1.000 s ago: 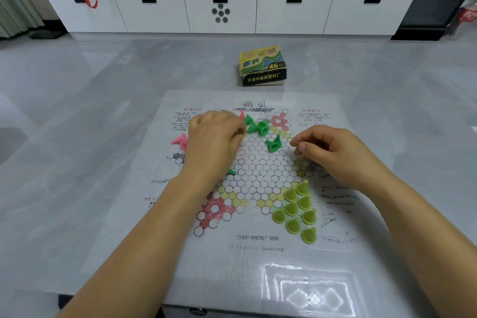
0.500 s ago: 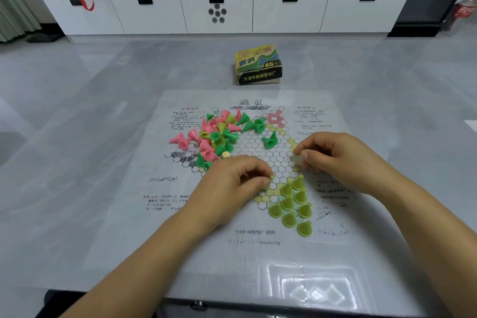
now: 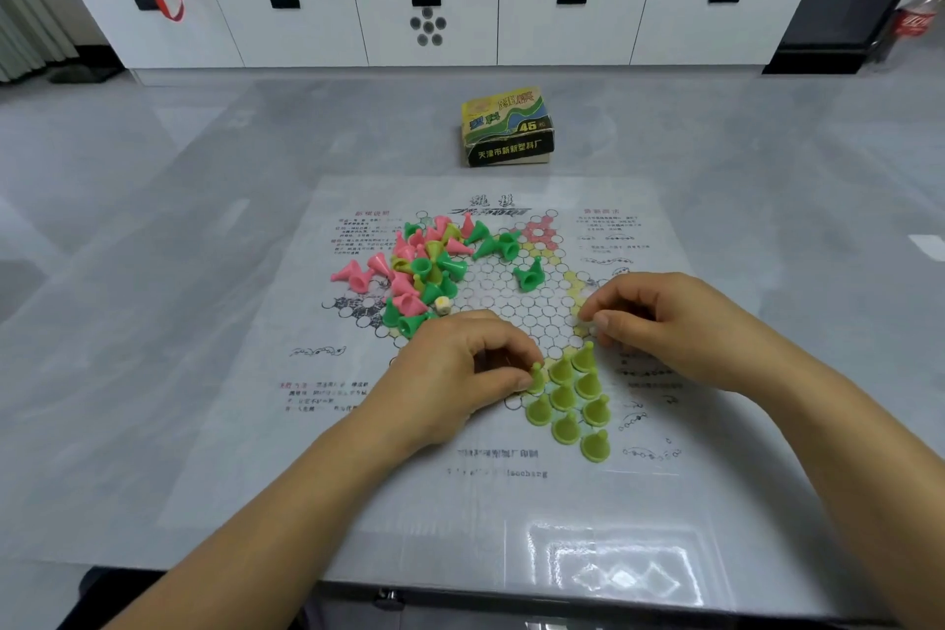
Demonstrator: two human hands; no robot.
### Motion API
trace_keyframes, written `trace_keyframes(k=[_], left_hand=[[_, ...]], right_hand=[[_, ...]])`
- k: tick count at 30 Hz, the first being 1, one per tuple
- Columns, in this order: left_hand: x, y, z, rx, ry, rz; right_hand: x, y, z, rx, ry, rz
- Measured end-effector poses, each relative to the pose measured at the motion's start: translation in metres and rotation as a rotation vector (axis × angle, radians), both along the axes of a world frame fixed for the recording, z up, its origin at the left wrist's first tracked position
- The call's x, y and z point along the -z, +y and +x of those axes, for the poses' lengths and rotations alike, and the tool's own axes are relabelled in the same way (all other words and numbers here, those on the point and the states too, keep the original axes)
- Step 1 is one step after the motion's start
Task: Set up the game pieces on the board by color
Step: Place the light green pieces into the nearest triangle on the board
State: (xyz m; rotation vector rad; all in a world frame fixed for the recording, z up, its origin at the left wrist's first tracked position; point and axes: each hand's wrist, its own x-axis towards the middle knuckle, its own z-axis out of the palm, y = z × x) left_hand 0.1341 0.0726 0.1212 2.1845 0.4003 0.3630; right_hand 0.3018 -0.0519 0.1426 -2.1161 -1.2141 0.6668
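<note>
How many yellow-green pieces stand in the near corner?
9: eight pieces in the board's near point; the ninth at their left edge, pinched by the left hand. None seems hidden.

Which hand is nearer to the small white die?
Left. The left hand, pinching a yellow-green piece, is just this side of the die; the right hand is far to its right.

Bright, even indoor light, cool grey cast, source overhead maybe. Shadows faint, soft-edged. Big white glare patch on glossy table (image 3: pixel 179 399), near edge, washing out surface there. Wide-angle bend strong: cabinet (image 3: pixel 562 31) line bows, corners stretch. Centre fairly sharp; small print on board (image 3: pixel 501 491) smeary, unreadable. Clutter on cabinet top soft, slightly blurred.
</note>
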Motion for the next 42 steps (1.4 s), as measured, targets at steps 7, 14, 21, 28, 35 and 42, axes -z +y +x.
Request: trace_keyframes(k=[7, 14, 21, 28, 35, 42], left_hand=[[-0.001, 0.000, 0.000, 0.025, 0.015, -0.012], [-0.002, -0.001, -0.001, 0.036, 0.021, -0.010], [-0.001, 0.000, -0.001, 0.043, 0.026, 0.006], [-0.011, 0.011, -0.003, -0.025, -0.037, 0.016], [-0.013, 0.067, 0.004, -0.438, -0.096, 0.327], [-0.002, 0.078, 0.013, -0.344, 0.132, 0.465]], right_hand=[[0.001, 0.000, 0.000, -0.011, -0.016, -0.010], [0.000, 0.001, -0.001, -0.023, -0.022, -0.025], [0.001, 0.002, -0.001, -0.023, -0.026, -0.028], [0.000, 0.002, -0.001, -0.004, -0.019, -0.012], [-0.002, 0.005, -0.001, -0.002, -0.031, -0.014], [-0.003, 0.004, 0.001, -0.003, -0.010, -0.017]])
